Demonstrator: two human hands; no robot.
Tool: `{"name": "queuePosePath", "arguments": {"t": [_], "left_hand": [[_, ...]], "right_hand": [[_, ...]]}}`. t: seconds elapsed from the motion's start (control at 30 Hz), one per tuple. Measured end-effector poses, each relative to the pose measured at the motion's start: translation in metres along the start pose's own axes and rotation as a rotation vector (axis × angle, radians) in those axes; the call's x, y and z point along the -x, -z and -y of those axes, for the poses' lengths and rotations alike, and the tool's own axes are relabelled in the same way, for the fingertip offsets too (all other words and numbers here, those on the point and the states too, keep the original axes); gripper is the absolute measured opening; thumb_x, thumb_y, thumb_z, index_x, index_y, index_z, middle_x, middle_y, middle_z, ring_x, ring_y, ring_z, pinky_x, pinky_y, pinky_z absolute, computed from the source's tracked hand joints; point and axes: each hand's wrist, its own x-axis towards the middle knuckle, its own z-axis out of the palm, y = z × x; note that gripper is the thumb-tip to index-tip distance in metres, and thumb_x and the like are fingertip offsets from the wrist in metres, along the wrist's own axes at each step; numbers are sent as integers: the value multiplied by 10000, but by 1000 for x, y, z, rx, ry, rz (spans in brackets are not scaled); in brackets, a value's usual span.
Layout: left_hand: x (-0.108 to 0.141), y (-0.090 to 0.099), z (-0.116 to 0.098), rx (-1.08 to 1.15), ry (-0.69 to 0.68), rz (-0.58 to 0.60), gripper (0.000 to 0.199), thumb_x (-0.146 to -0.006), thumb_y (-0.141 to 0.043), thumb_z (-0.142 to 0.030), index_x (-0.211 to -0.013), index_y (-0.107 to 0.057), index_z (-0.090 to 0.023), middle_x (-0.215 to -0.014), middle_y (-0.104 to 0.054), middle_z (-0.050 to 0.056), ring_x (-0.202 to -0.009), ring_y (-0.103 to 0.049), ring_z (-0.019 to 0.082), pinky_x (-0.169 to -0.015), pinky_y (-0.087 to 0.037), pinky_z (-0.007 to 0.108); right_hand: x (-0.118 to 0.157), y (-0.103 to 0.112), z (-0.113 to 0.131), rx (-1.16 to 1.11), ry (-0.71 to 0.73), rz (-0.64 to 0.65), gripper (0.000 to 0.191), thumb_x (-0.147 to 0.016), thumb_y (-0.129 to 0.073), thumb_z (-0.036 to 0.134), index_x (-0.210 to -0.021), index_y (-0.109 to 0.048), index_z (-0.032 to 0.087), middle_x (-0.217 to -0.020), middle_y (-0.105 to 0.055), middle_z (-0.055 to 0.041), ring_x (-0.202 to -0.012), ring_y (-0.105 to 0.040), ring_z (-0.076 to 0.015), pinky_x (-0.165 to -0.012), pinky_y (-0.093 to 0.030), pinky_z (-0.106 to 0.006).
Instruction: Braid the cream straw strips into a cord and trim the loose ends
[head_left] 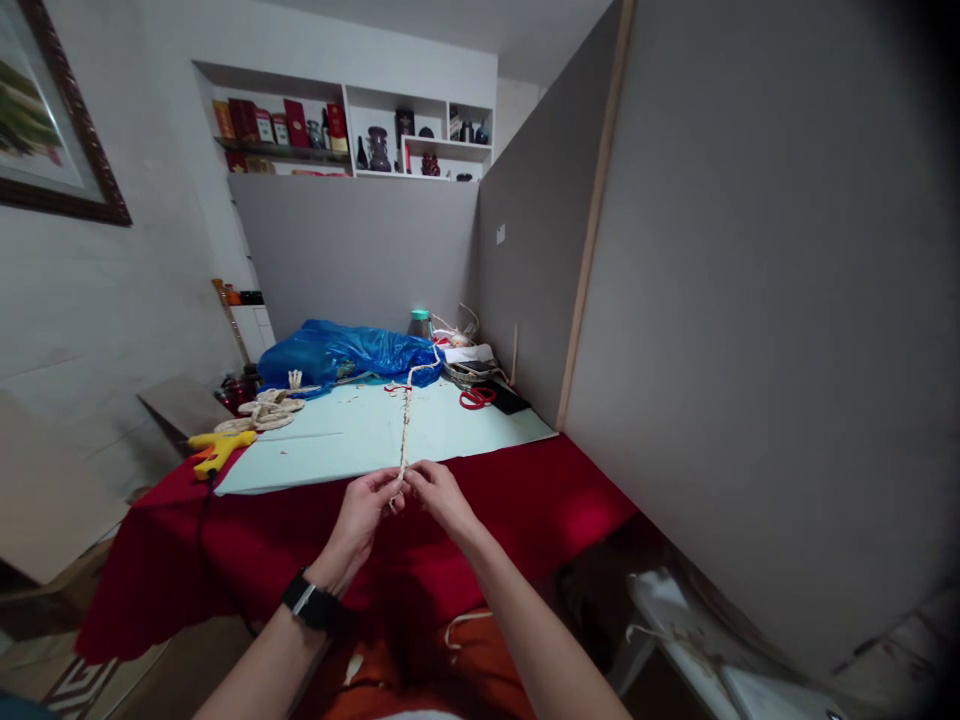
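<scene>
A cream braided cord [406,432] runs from the far side of the table towards me, and its near end is between my two hands. My left hand [369,505], with a black watch on the wrist, pinches the cord near this end from the left. From the right, my right hand [441,497] closes its thumb and fingers on the same spot. A short tip of cord shows below the left fingers. Both hands are above the table's near edge. Some red string [396,388] lies by the cord's far part.
Pale green sheet [315,460] covers part of the red tablecloth [525,490]. A yellow glue gun [221,450] and coiled braid [266,410] lie left. Red-handled scissors [477,399] and a basket [469,372] are right. Behind lies a blue plastic bag [345,350]; a grey partition [551,220] borders the right.
</scene>
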Motion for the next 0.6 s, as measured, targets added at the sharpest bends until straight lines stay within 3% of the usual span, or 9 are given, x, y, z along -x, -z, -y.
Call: {"name": "queuePosePath", "arguments": {"t": [0.13,0.23,0.6], "left_hand": [[3,-2,-2,-68,-40,-2,326,-947,-635,-338,-1228,-619,-173,-1208,-668,91,-982,-680,230,-822,-592,434],[5,-5,-3,-173,-58,-18,323,-947,-637,-334,-1226,-619,-172,-1198,-671,88,-970,-683,227,-815,-594,430],[18,-2,-30,-685,-172,-68,294,-949,-630,-350,-1179,-640,-167,-1147,-690,77,-931,-690,216,-799,-594,416]], "right_hand": [[2,2,-4,-88,-54,86,324,-974,-616,361,-1226,-615,156,-1198,-652,-84,-999,-669,-221,-843,-582,-414],[1,5,-7,-116,-74,83,331,-968,-625,358,-1230,-617,156,-1219,-646,-84,-1016,-665,-230,-849,-580,-418],[11,-10,0,7,-59,-167,287,-973,-617,348,-1201,-637,174,-1233,-646,-84,-1026,-658,-221,-869,-572,-412]]}}
